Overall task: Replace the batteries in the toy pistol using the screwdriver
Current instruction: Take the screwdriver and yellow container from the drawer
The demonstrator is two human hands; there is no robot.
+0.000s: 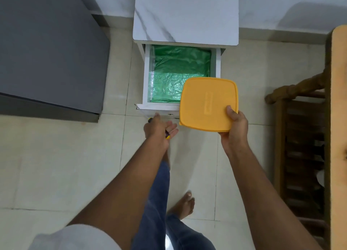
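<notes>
Above the open drawer (180,75), the right hand (233,126) grips a yellow box (207,104), probably just fetched, while the left hand (159,128) loosely pins the screwdriver (167,135), fingers spread.

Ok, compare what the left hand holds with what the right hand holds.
The left hand holds a slim screwdriver with a yellow-and-dark handle, mostly hidden in its grip; the right hand holds a wide, flat yellow container, in plain view over the open drawer. Both show yellow.
</notes>
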